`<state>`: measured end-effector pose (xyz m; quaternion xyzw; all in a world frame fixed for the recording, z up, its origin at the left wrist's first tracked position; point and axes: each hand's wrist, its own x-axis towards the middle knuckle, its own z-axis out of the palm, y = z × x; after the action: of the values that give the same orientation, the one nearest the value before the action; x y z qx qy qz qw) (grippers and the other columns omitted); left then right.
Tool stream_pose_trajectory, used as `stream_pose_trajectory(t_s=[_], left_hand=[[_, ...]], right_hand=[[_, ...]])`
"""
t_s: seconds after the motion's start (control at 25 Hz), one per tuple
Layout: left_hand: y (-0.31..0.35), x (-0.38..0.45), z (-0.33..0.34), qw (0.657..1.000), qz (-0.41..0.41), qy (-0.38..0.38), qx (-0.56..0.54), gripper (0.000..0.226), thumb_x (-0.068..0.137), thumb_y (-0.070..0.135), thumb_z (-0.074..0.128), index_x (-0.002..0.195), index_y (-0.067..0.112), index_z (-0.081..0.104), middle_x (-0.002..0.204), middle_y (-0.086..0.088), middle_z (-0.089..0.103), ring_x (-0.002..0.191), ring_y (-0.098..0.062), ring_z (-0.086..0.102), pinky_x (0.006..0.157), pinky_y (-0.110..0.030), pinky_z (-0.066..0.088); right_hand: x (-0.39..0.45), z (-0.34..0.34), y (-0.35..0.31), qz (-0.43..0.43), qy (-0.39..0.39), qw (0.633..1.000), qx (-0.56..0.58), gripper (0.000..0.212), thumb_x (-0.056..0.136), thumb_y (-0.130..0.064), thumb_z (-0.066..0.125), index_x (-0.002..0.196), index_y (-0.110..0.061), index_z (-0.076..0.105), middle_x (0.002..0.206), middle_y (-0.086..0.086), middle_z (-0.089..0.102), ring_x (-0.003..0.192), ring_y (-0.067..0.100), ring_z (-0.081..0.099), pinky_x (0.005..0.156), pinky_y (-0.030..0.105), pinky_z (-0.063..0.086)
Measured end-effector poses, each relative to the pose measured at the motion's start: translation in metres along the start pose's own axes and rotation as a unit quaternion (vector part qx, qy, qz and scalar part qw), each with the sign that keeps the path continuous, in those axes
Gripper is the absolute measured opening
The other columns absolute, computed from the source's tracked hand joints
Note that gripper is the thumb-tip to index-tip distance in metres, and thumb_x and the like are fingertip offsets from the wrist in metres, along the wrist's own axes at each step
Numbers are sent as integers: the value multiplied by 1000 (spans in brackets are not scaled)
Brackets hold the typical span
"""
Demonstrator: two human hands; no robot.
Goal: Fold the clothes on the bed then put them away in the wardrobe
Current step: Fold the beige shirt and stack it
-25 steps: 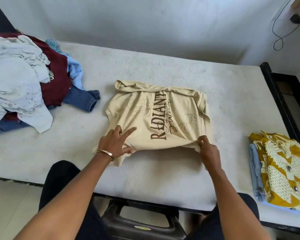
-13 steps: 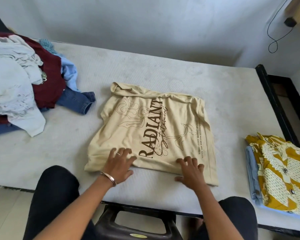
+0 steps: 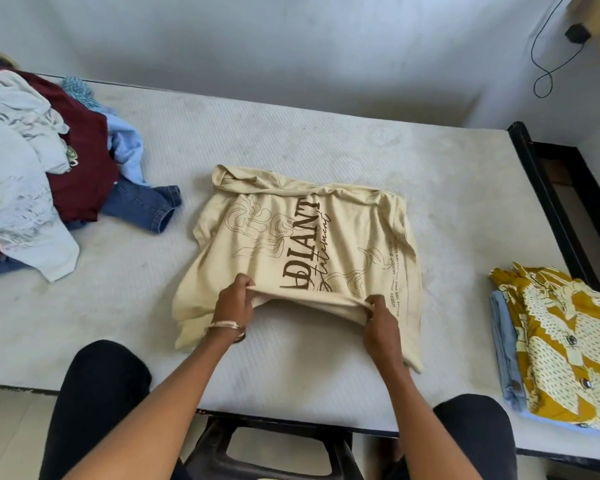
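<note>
A beige T-shirt (image 3: 291,237) with brown lettering lies partly folded in the middle of the bed (image 3: 326,147). My left hand (image 3: 234,299), with a bangle on the wrist, pinches the shirt's near fold on the left. My right hand (image 3: 381,318) pinches the same fold further right. The fold between them is lifted slightly off the mattress and covers the first letters of the print. An unfolded heap of clothes (image 3: 35,174) sits at the left of the bed. A folded stack topped by a yellow patterned shirt (image 3: 565,344) lies at the right.
The bed's black frame (image 3: 548,202) runs along the right side, with a gap beyond it. A dark plastic stool (image 3: 274,452) stands between my knees at the bed's near edge. A grey wall rises behind the bed, with a black cable (image 3: 548,46) hanging at the upper right.
Half a second ago both hands lay flat on the shirt's near edge. Now both pinch the near part and have raised it into a fold over the print.
</note>
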<state>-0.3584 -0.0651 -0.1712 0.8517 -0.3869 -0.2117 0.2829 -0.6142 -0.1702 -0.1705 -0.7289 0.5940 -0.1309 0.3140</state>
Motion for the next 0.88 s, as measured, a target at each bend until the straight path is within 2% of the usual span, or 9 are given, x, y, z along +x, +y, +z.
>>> stream_pose_trajectory(t_s=[0.08, 0.16, 0.24, 0.36, 0.48, 0.56, 0.64, 0.76, 0.88], left_hand=[[12, 10, -25, 996, 74, -40, -7, 30, 83, 23, 73, 101, 5, 57, 84, -9, 64, 78, -31, 62, 63, -30, 40], [16, 18, -51, 963, 147, -109, 197, 44, 78, 36, 76, 110, 15, 55, 99, -2, 60, 84, -26, 61, 65, -31, 44], [21, 17, -74, 909, 127, -114, 380, 33, 83, 24, 66, 115, 19, 58, 111, -5, 57, 94, -29, 62, 70, -36, 49], [31, 7, -85, 894, 29, -215, 391, 28, 83, 17, 59, 110, 13, 67, 115, -11, 62, 102, -31, 62, 83, -34, 50], [57, -8, -102, 748, 16, -470, 468, 32, 84, 28, 66, 111, 12, 61, 110, -8, 63, 86, -23, 60, 80, -36, 49], [82, -7, -122, 685, -10, -510, 520, 47, 80, 39, 73, 115, 12, 59, 120, -6, 60, 90, -19, 55, 78, -29, 47], [100, 20, -138, 747, -26, -440, 498, 38, 90, 23, 63, 122, 3, 58, 128, -12, 58, 97, -24, 59, 87, -33, 51], [131, 80, -167, 927, -25, -72, 367, 39, 95, 11, 35, 127, 5, 56, 132, -18, 55, 116, -37, 56, 95, -40, 46], [183, 128, -212, 932, 89, 176, 303, 33, 94, 6, 38, 118, 6, 59, 114, -25, 59, 107, -45, 57, 85, -43, 46]], right_hand=[[13, -22, -11, -58, -42, 997, -41, 23, 95, -24, 60, 112, -13, 49, 93, 14, 67, 87, 35, 63, 66, 39, 42], [28, -48, -19, -78, -118, 972, -190, 52, 84, -50, 70, 121, -20, 50, 100, 9, 67, 93, 32, 63, 73, 39, 49], [33, -67, -27, -81, -137, 933, -324, 45, 86, -46, 65, 122, -22, 53, 109, 6, 65, 98, 32, 62, 79, 38, 51], [32, -83, -45, -26, -298, 883, -362, 34, 88, -34, 65, 113, -13, 59, 110, 7, 62, 93, 25, 58, 70, 29, 45], [30, -107, -68, 53, -456, 777, -430, 48, 79, -44, 75, 115, -15, 63, 104, 3, 59, 97, 24, 57, 83, 31, 49], [42, -120, -79, 76, -459, 761, -451, 41, 81, -44, 74, 109, -16, 66, 101, 1, 61, 96, 22, 57, 86, 32, 48], [60, -135, -94, 66, -370, 820, -432, 23, 86, -33, 67, 102, -16, 65, 99, 2, 65, 94, 24, 60, 84, 32, 47], [92, -166, -127, 25, -69, 942, -326, 27, 88, -17, 56, 114, -19, 62, 119, 12, 62, 110, 32, 62, 90, 37, 47], [126, -213, -174, -18, 146, 978, -150, 31, 85, -9, 58, 112, -22, 66, 113, 18, 62, 104, 42, 61, 78, 39, 47]])
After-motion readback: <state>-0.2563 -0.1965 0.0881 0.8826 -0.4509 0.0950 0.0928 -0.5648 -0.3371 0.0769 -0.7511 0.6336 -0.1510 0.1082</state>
